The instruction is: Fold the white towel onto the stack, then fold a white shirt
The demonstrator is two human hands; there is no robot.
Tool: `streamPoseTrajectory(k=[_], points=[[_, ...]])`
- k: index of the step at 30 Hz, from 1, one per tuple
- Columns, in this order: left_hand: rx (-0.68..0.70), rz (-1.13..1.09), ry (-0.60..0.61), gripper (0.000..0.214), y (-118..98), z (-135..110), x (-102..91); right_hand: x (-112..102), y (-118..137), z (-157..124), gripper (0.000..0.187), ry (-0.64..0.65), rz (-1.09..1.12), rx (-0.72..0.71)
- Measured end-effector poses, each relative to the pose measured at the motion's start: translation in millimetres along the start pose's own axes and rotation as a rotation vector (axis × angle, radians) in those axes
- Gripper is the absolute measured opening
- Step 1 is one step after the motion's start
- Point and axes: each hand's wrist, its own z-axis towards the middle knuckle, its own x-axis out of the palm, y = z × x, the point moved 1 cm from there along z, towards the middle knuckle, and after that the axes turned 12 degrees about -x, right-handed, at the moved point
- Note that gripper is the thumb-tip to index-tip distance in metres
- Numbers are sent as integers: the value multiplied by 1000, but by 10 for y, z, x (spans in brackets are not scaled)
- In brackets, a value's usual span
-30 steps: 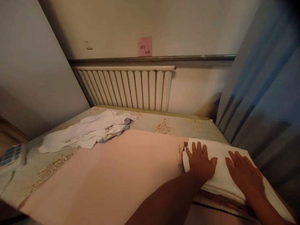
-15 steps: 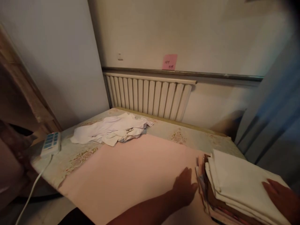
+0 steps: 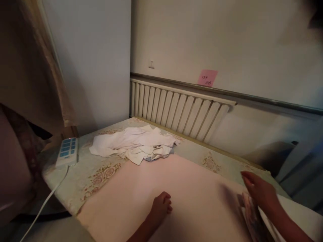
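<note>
Folded cloth stack, under the R hand whose fingers lie stretched on its edge, looks soft & apt to slide apart, so grip from beneath; L hand rests loosely fisted, empty, on pink sheet.

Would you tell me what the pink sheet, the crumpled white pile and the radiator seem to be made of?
The pink sheet looks like smooth, matte cloth, lying flat without shine. The crumpled white pile seems thin, soft fabric, perhaps cotton, given its loose creases. The radiator looks like cream-painted metal, with rigid, evenly spaced vertical fins.
</note>
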Motion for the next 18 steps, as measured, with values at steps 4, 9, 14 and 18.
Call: streamPoseTrajectory(k=[4,9,14,18], points=[[-54,-92,53,17,81,125,-48,548,882,317,39,146,60,-149],[-173,-135,105,10,-74,114,-65,1174,1769,662,31,256,57,-323],[-289,-272,146,7,-215,36,-184,1747,2322,957,27,288,-32,-431],[-342,-343,176,8,-213,94,-218,2152,2481,1188,38,251,-68,-442]])
